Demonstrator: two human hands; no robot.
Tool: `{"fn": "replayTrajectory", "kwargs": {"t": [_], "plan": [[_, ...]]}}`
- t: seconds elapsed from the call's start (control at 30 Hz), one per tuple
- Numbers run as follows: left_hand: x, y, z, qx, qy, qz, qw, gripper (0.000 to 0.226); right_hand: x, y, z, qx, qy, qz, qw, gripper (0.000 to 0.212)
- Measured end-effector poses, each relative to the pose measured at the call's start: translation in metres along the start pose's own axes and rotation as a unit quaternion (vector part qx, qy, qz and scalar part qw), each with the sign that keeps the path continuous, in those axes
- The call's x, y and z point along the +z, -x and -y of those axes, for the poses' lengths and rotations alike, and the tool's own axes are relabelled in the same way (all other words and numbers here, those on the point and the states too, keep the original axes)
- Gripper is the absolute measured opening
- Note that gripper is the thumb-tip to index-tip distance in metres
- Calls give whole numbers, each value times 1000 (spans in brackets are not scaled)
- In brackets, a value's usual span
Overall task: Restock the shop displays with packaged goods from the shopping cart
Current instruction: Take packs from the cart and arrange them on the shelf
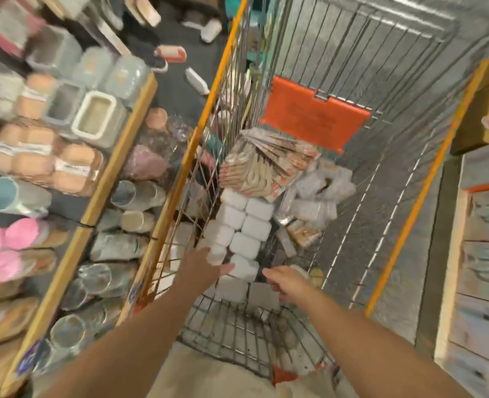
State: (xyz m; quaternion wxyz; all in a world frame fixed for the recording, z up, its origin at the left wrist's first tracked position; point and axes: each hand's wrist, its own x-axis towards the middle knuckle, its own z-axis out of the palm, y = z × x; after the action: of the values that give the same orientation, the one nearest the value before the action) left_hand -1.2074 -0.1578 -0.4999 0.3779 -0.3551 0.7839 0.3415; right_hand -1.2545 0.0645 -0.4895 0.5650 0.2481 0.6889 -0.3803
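Inside the wire shopping cart with orange rails (317, 53), left hand (206, 268) touches the double row of white rectangular packaged blocks (243, 225) with fingers fairly straight, right hand (287, 282) hovers loosely open just beside it, fanned patterned flat packets (266, 162) lying beyond, blurry wooden-edged display shelf (117, 156) left.

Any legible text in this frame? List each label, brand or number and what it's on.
None can be read; the frame is motion-blurred.
Orange flap in the cart: dark print, too blurred.
Paper bands on the peach packs, left shelf: print, illegible.
Blue tags on the shelf edge: smeared.
Fanned card packs in the cart: pattern only, no words legible.
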Motion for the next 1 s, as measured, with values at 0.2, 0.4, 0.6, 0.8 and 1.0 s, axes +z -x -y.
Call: {"fn": "replayTrajectory", "kwargs": {"t": [0.2,0.4,0.6,0.8,1.0], "plan": [[13,3,3,13,-208,-16,978,98,3,-14,-14,34,-36,-24,998,35],[18,-1,9,77,-67,-86,991,57,-12,-22,-10,22,-87,-34,995,28],[11,6,-32,-96,391,106,909,38,-3,-22,-5,-40,-225,77,970,32],[24,-2,-40,-166,398,188,883,86,2,-19,9,-62,-264,107,957,23],[19,5,-44,-157,406,275,857,85,-1,-16,-1,-151,-203,68,965,40]]}}
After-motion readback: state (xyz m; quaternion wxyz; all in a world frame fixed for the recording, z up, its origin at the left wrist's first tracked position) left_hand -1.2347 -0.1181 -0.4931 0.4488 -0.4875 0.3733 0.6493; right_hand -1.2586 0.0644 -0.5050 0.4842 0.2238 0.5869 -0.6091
